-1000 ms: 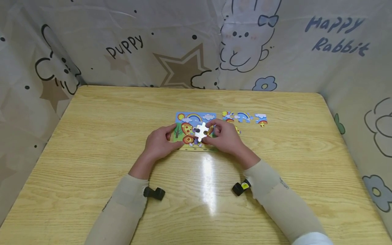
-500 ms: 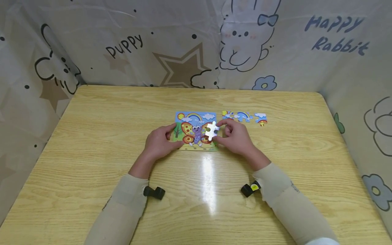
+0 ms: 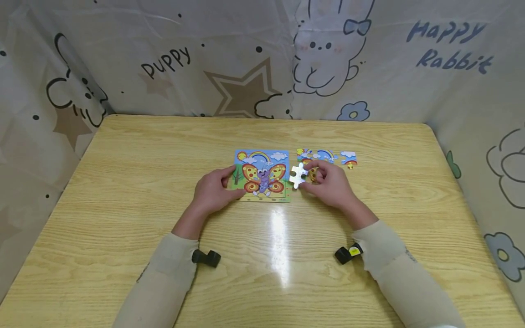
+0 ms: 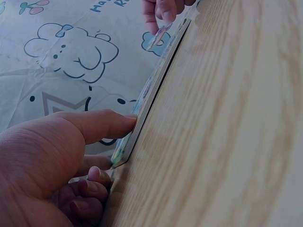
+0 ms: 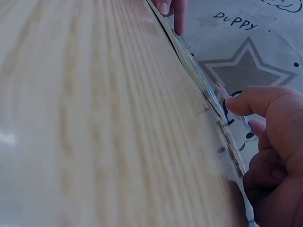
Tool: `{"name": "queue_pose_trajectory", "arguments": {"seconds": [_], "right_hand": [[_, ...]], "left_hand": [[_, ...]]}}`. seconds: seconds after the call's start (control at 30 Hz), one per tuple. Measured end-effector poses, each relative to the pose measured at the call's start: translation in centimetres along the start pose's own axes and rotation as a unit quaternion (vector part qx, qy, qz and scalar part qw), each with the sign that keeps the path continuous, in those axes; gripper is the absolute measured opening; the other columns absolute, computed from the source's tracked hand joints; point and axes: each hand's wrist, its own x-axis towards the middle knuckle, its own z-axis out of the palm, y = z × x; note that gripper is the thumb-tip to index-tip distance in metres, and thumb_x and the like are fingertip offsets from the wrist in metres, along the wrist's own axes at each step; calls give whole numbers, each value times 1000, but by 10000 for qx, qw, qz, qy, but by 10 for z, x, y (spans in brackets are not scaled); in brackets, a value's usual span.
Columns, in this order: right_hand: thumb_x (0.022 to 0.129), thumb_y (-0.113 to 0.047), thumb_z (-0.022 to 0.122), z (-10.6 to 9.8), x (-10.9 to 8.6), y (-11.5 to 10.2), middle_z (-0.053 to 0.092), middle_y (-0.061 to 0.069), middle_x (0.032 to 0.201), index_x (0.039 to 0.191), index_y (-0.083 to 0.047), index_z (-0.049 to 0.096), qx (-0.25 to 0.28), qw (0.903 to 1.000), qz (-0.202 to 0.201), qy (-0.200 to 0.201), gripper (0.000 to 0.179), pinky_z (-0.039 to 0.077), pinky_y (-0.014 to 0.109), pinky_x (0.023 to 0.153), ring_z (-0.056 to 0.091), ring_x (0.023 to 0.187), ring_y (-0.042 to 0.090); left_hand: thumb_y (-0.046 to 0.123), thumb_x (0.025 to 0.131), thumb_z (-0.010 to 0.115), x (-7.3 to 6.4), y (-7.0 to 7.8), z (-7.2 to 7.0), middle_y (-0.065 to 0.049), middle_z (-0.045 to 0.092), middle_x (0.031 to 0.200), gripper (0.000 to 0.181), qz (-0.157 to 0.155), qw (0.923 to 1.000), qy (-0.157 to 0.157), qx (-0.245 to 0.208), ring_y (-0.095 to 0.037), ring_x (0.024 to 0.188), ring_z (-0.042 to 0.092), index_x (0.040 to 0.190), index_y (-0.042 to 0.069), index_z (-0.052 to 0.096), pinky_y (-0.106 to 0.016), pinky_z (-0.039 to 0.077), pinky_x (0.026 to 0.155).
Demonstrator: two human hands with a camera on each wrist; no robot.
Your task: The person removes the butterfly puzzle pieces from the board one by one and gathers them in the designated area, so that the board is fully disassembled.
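Note:
A butterfly puzzle board [image 3: 262, 199] lies flat near the middle of the table. My left hand [image 3: 213, 191] grips its left side, thumb at the near edge and a finger farther up; in the left wrist view the thumb presses the board's edge [image 4: 150, 100]. Just past the board's right edge, my right hand [image 3: 330, 184] pinches a puzzle piece [image 3: 298, 176] between thumb and forefinger, its face bright with glare. The right wrist view shows this piece [image 5: 221, 90] tilted, raised above the board [image 5: 201, 80]. More puzzle pieces behind the right hand are partly hidden.
Loose puzzle pieces [image 3: 326, 156] lie in a row right of the board, one with a cloud [image 3: 348, 157] at the far end. Behind the wooden table [image 3: 143, 150] hangs a printed cloth [image 3: 242, 59]. Each wrist carries a small black camera [image 3: 206, 258].
My right hand has moved right with the puzzle piece, from over the board to beyond its right edge, uncovering the butterfly picture. The left hand has stayed in place.

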Motion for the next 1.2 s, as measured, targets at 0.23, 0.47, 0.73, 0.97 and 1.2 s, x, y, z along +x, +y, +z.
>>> {"name": "queue_pose_trajectory", "arguments": {"seconds": [0.23, 0.47, 0.73, 0.97, 1.2], "right_hand": [[79, -14, 86, -10, -4, 8, 34, 0, 59, 107, -7, 68, -157, 9999, 61, 24, 34, 38, 33, 69, 33, 54, 15], [79, -16, 85, -18, -7, 12, 35, 1, 60, 108, -9, 68, -327, 9994, 131, 54, 34, 36, 35, 65, 32, 55, 16], [80, -15, 85, -28, -9, 17, 35, 0, 61, 109, -7, 68, -467, 9986, 252, 63, 34, 34, 33, 63, 32, 55, 13], [79, -16, 86, -39, -10, 24, 33, -1, 60, 108, -6, 69, -611, 9975, 341, 113, 35, 34, 32, 64, 31, 56, 14], [80, -17, 85, -47, -11, 29, 35, -1, 59, 108, -7, 69, -825, 9962, 292, 10, 34, 33, 33, 65, 32, 56, 15]], "left_hand": [[40, 81, 82, -1, -1, 0, -5, 47, 83, 78, -5, 10000, -2, 11, -21, 73, 42, 148, 13, 52, -36, 28, 66], [40, 82, 82, -1, -1, 0, -5, 48, 83, 77, 3, 10000, 18, 29, -22, 73, 42, 148, 13, 52, -36, 29, 66], [40, 82, 82, -1, -1, 0, -5, 49, 84, 77, -29, 10000, 6, 18, -22, 74, 43, 148, 13, 52, -36, 29, 67], [40, 82, 82, -1, -2, 0, -5, 49, 83, 77, -14, 10000, 9, -12, -22, 74, 43, 148, 12, 52, -36, 29, 67], [41, 82, 81, -1, -1, -1, -5, 50, 83, 77, 2, 10000, 14, 5, -23, 75, 44, 148, 13, 52, -37, 30, 67]]}}
